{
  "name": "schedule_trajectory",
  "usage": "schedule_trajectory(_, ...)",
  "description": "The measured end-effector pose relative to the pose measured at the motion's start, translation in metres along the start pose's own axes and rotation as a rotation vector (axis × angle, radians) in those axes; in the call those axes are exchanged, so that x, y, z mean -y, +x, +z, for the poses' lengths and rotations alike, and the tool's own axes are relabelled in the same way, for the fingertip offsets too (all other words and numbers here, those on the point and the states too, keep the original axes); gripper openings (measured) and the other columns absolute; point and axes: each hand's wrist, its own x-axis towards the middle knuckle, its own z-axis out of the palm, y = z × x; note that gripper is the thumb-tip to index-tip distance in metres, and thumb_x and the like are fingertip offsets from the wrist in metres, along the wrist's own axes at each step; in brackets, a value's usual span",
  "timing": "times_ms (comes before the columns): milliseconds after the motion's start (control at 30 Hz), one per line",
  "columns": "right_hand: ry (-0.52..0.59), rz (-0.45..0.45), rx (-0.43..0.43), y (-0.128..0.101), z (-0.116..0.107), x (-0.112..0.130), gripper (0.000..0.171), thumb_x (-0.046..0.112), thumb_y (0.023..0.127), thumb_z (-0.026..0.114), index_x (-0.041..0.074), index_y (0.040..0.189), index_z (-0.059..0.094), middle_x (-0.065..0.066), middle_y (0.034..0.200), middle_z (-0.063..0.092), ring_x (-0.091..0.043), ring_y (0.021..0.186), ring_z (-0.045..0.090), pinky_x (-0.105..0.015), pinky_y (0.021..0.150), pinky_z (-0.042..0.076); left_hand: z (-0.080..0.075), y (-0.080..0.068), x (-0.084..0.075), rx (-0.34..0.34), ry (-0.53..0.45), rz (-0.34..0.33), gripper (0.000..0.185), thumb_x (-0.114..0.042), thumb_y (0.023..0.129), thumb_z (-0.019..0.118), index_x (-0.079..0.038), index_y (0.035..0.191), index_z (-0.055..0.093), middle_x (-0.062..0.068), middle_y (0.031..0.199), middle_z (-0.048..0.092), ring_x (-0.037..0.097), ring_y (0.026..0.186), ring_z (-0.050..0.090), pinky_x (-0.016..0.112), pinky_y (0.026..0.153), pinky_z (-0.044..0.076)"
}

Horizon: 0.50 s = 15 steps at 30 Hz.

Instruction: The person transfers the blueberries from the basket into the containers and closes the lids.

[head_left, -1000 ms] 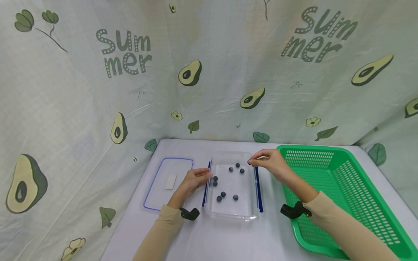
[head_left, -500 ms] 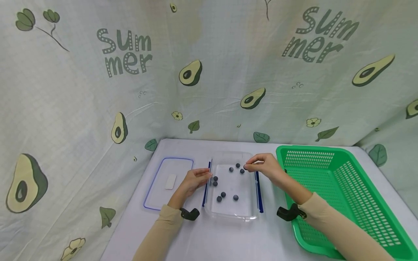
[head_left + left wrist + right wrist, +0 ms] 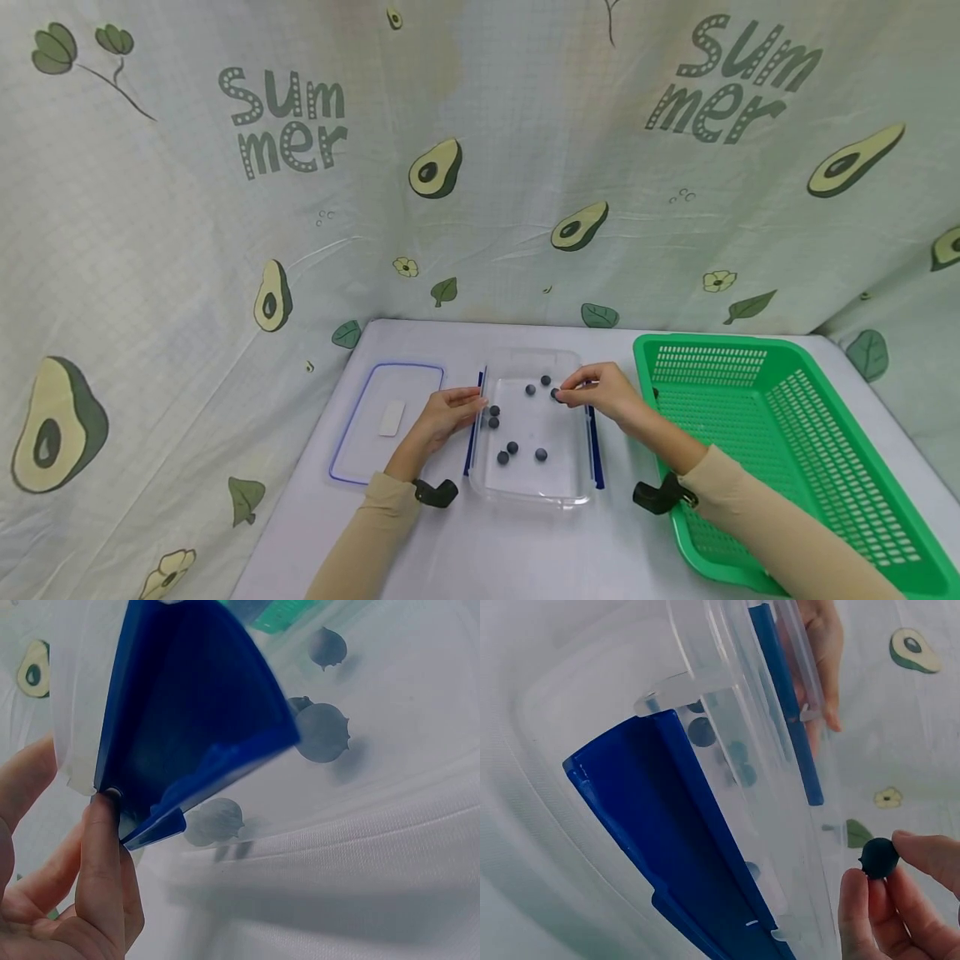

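Observation:
A clear plastic container (image 3: 525, 492) with blue side clasps (image 3: 595, 442) stands on the table, several blueberries (image 3: 541, 454) lying loose on its bottom. My left hand (image 3: 448, 415) grips its left rim; in the left wrist view, fingers (image 3: 101, 862) touch the hinge end of a blue clasp (image 3: 195, 697) that hangs down. Over the container's far right part, my right hand (image 3: 603, 393) pinches one blueberry (image 3: 880, 858) between thumb and fingertips. In the head view that berry overlaps another near the fingertips, so the two are hard to tell apart.
Right of the container stands a large green basket (image 3: 795, 467), with a small dark spot (image 3: 656, 392) just inside its left wall. A clear lid with a blue edge (image 3: 348, 433) lies at the left, a white rectangle (image 3: 392, 418) on it. A printed curtain (image 3: 495, 275) hangs behind the table.
My right hand has moved left and lower over the container, carrying the pinched blueberry from the right rim inward. The left hand has stayed where it was.

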Motion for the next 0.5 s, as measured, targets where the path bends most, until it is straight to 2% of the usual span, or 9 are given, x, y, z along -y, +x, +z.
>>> schedule_trajectory(300,0.009,-0.012,-0.030,-0.002,-0.004,0.002,0.022,0.015,0.086,0.080,-0.003,0.097,0.074,-0.011,0.096,0.072,-0.019,0.081,0.070,-0.035,0.082,0.057,0.001,0.000,-0.002,-0.002,-0.006,-0.001,0.046,-0.009,0.089,0.077,0.005,0.130,0.062,0.006,0.108,0.070,0.015,0.097,0.069,0.028,0.086,0.058)
schedule_trajectory(500,0.050,-0.021,-0.048,-0.003,-0.017,0.007,0.027,0.015,0.087,0.079,-0.006,0.103,0.072,-0.012,0.095,0.074,-0.023,0.086,0.071,-0.046,0.095,0.052,0.001,-0.001,-0.002,-0.002,-0.010,0.001,0.045,-0.008,0.089,0.077,0.006,0.129,0.062,0.006,0.107,0.070,0.015,0.095,0.069,0.028,0.086,0.058)
